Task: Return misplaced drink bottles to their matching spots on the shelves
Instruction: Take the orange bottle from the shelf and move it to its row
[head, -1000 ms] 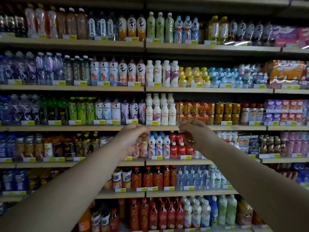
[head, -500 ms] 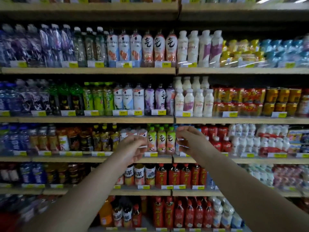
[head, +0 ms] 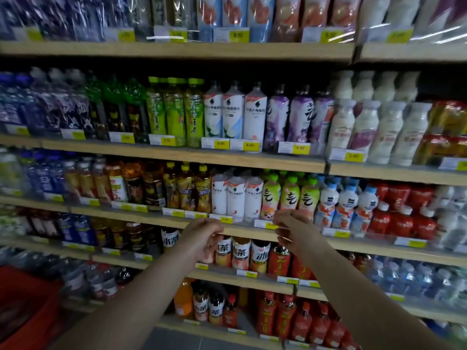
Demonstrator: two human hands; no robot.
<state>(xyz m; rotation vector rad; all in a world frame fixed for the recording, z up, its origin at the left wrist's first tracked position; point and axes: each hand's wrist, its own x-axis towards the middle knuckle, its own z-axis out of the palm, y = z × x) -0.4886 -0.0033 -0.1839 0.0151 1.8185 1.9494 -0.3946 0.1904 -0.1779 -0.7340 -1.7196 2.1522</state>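
Hands, left [head: 204, 238] and right [head: 294, 229], are held loosely curled and empty just below upright green-capped bottles [head: 290, 195], nearer the right.

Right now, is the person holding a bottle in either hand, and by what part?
No. Both the left hand and the right hand are empty, fingers loosely curled in front of the shelf edge.

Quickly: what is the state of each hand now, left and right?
Left hand: loosely curled, holding nothing, in front of the shelf edge.
Right hand: loosely curled, holding nothing.
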